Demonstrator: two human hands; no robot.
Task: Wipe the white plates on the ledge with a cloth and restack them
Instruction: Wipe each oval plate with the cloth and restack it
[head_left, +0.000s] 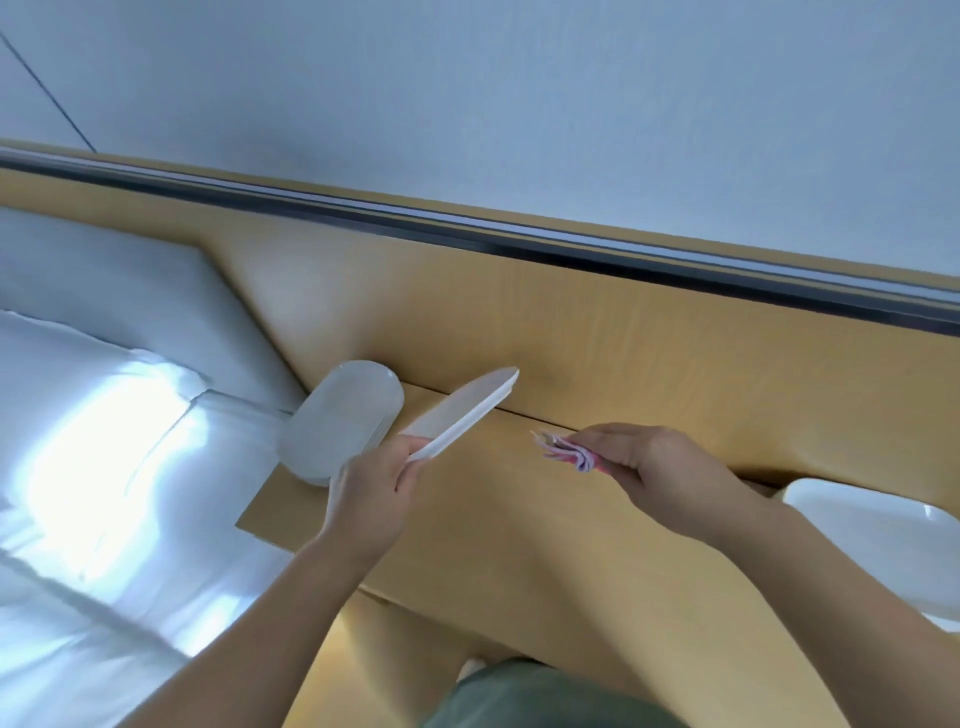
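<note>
Two grips are at work, both of them bare hands. The left grip (371, 486) pinches the near rim of a single white plate (460, 415), which it holds tilted and almost edge-on to us above the ledge (519, 525), clear of everything else. The right grip (660, 467) is clenched round a folded cloth (569, 456) striped in pink, white and violet. Its free end points toward the plate but stands apart from it, so no wiping stroke is under way. Just beside the left grip, at the left end of the ledge, rests a stack of plates (343, 421). We cannot tell whether it is the wiped pile or the pile awaiting the cloth, nor can we count it. We therefore place the task somewhere in its middle, with at least the held plate yet to be restacked. Another white dish (883, 540) lies by the right forearm, well apart from the stack. The held plate looks thin, smooth and slightly glossy, with a shallow raised rim, and we see no marks on it. Farther out lie a white bed (104, 415) to the left and a wooden panel (623, 332) behind the ledge.
</note>
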